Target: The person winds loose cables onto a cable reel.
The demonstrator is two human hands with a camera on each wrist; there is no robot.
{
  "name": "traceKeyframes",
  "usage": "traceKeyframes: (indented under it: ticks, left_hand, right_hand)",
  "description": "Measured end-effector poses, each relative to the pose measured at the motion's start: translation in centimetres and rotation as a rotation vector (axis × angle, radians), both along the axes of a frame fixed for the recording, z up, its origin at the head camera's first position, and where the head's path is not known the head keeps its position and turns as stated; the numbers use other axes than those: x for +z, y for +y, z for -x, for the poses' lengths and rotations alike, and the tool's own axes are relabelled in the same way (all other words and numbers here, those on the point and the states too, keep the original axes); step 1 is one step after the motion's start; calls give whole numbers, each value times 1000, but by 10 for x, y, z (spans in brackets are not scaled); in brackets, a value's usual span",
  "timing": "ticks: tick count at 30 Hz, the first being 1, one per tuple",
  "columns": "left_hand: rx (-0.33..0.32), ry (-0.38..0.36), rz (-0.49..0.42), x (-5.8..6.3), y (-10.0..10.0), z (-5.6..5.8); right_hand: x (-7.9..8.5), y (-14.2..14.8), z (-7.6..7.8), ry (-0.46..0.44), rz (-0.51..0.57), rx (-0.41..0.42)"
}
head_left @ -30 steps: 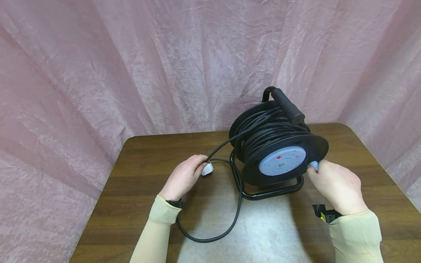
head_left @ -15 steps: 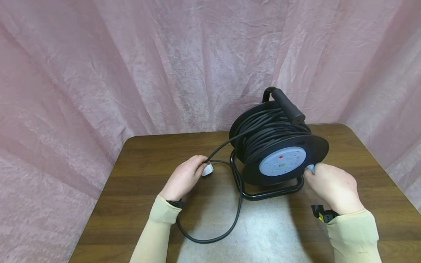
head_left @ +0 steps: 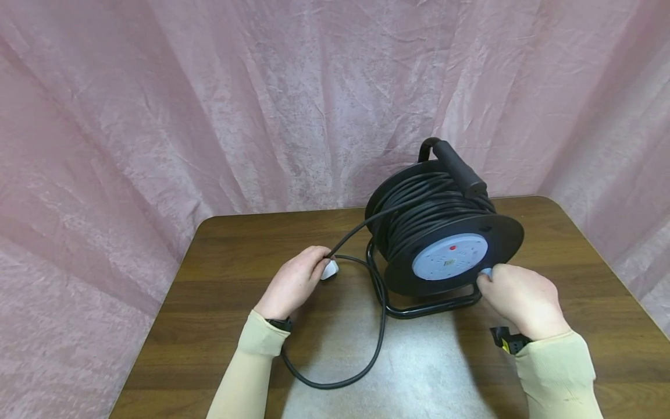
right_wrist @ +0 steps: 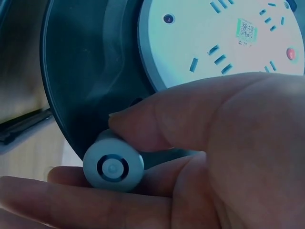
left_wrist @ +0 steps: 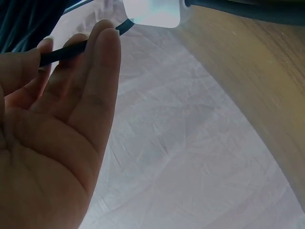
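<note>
A black cable reel [head_left: 508, 235] stands on the table at right of the head view, wound with several turns of black cable. My left hand [head_left: 290, 282] pinches the cable [head_left: 352, 234] between thumb and fingers where it runs off the drum. Just beyond those fingertips is a white plug [head_left: 329, 269], also seen above the fingers in the left wrist view. My right hand [head_left: 526, 298] holds the reel's pale blue winding knob [right_wrist: 113, 167], thumb on one side and fingers on the other. Beside it lies the reel's light socket panel [right_wrist: 195, 45] with a red button.
From the plug a loose loop of cable [head_left: 335, 384] lies across the brown wooden table [head_left: 235, 238]. The reel's black carrying handle [head_left: 458, 169] rises at the back, above its tubular base frame [head_left: 434, 308]. A pink curtain [head_left: 314, 116] hangs behind the table.
My right hand has moved left and slightly down with the knob, and the reel face has turned clockwise, its red button shifting right. My left hand stays in place on the cable.
</note>
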State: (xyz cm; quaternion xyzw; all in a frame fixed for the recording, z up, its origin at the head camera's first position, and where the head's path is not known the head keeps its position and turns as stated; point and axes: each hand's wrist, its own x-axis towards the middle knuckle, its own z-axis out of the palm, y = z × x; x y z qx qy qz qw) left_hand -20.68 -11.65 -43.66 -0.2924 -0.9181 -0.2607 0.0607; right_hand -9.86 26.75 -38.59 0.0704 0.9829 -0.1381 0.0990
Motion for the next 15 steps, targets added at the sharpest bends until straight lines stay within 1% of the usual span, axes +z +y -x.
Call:
traceKeyframes:
  ticks: [7,15]
  left_hand:
    - [1,-14,-5,-1,-1,0]
    - [-25,-8,-50,-2,0,0]
  right_hand:
    - [-3,-6,1,-16,-12,15]
    - [-7,-12,3,-41,-25,30]
